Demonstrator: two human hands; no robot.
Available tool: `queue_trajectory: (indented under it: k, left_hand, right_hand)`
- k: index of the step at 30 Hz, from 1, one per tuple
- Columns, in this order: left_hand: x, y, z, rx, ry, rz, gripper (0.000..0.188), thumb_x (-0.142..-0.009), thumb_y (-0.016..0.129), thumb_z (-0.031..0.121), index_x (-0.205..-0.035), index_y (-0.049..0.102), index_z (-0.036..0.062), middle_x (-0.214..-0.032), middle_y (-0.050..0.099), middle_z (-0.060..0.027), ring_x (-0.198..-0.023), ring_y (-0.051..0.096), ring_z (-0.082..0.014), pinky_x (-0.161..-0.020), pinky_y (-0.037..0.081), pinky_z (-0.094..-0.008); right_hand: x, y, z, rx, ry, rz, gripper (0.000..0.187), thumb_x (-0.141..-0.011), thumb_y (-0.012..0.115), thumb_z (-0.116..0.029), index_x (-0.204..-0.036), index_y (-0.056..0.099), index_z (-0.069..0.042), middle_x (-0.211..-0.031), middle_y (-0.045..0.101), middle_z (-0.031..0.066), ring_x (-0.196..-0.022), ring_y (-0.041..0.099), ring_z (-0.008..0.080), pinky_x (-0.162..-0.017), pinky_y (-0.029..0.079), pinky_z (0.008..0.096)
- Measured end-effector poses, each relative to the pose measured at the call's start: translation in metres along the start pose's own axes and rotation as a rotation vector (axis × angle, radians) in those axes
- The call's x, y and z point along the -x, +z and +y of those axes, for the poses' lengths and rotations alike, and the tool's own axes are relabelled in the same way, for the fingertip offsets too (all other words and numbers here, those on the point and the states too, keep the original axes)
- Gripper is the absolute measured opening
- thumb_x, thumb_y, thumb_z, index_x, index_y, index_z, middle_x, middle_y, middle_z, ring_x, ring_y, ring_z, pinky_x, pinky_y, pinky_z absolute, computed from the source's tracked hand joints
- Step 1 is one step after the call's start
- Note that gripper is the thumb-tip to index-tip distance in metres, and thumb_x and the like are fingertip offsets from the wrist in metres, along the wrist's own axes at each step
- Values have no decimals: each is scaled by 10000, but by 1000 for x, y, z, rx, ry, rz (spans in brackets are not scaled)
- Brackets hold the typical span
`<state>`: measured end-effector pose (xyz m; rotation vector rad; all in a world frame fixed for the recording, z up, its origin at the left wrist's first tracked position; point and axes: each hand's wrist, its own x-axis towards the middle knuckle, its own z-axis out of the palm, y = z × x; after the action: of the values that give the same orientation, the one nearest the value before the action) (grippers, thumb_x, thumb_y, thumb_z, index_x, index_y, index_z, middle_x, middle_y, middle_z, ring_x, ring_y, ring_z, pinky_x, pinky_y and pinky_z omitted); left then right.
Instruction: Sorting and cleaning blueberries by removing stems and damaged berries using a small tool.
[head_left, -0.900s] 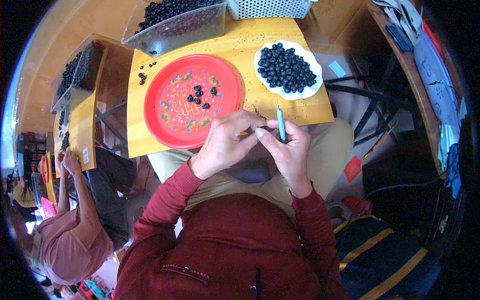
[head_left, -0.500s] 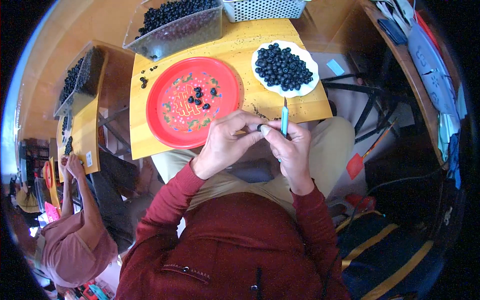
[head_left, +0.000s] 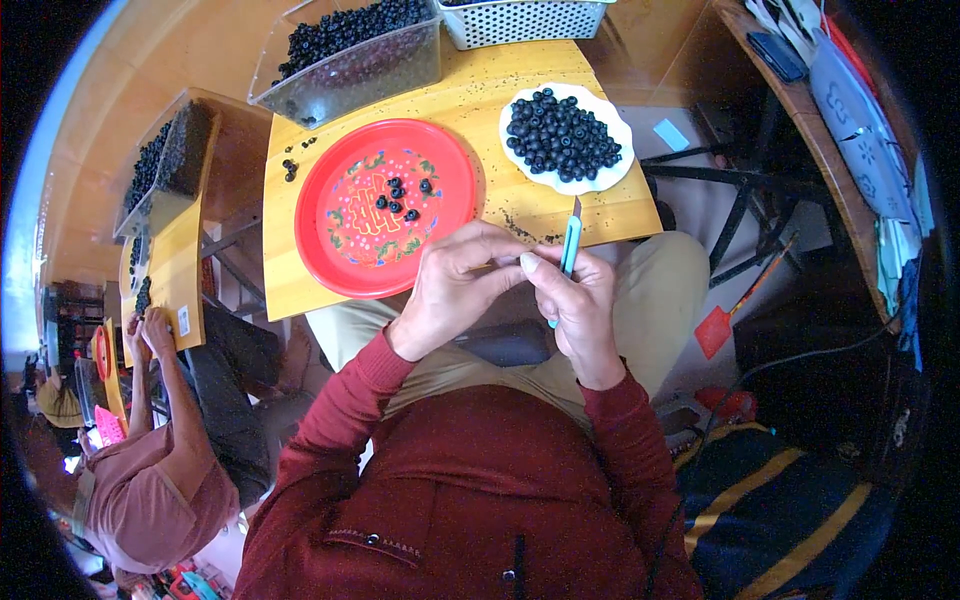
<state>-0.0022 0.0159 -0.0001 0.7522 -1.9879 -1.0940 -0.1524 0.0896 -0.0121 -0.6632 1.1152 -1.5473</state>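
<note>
My left hand (head_left: pixel 455 282) is closed in a pinch over my lap, just off the table's front edge. Its fingertips meet those of my right hand (head_left: pixel 580 310). A small black, round, berry-like piece is pinched there, now mostly hidden by the fingers. Held in my right hand is a slim teal craft knife (head_left: pixel 571 243), its blade pointing up and away from me. Beyond my left hand lies a red patterned plate (head_left: pixel 326 240) with several black round pieces (head_left: pixel 395 190) on it. A white scalloped plate (head_left: pixel 514 95) heaped with more of them stands at the table's right.
A clear plastic bin (head_left: pixel 370 75) of black pieces and a white perforated basket (head_left: pixel 525 25) stand at the far edge of the wooden table (head_left: pixel 500 200). Crumbs lie scattered on it. At left, another person (head_left: pixel 165 470) works at a second table. A shelf (head_left: pixel 830 170) borders the right.
The craft knife has tilted, its tip a little to the right. The black piece between my fingertips has gone mostly out of sight. Both hands stay in nearly the same place.
</note>
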Motion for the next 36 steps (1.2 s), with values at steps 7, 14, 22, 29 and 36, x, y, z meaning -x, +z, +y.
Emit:
queue_trajectory:
  k: [7, 14, 22, 29, 36]
  left_hand:
    - [5, 4, -5, 19, 35, 23, 198, -796, 760, -6, -989, 716, 6, -977, 674, -91, -875, 661, -170, -740, 543, -279]
    - [8, 6, -6, 28, 21, 63, 202, -796, 765, 8, -991, 715, 8, -981, 689, -86, -892, 665, -174, -795, 531, -290]
    - [16, 7, -7, 187, -223, 128, 191, -817, 767, -7, -991, 693, 17, -935, 692, -40, -867, 640, -103, -775, 524, -254]
    - [16, 9, -14, 300, -210, 181, 190, -808, 779, -18, -975, 689, 3, -910, 696, -30, -836, 639, -75, -754, 547, -234]
    - [12, 8, -13, 191, -130, 171, 185, -796, 781, -32, -953, 688, 0, -923, 696, -46, -836, 647, -86, -751, 547, -239]
  right_hand:
    - [-1, -9, 5, -73, 21, -71, 146, -933, 671, -102, -1009, 679, 22, -702, 576, -29, -484, 420, 7, -408, 299, 171]
    - [-3, -16, 9, -66, 24, -87, 156, -948, 661, -122, -1021, 676, 15, -690, 566, -30, -475, 419, 17, -401, 299, 176]
    - [-3, -22, -2, 457, -182, -125, 276, -959, 653, -225, -1073, 676, 25, -866, 695, 81, -784, 647, 150, -714, 509, 303]
    - [-2, -28, -8, 739, -358, -229, 262, -958, 627, -231, -1069, 673, 3, -941, 689, 194, -860, 691, 326, -754, 525, 366]
    - [1, -28, -15, 768, -377, -220, 266, -958, 630, -235, -1068, 676, 2, -952, 683, 190, -872, 683, 341, -752, 529, 384]
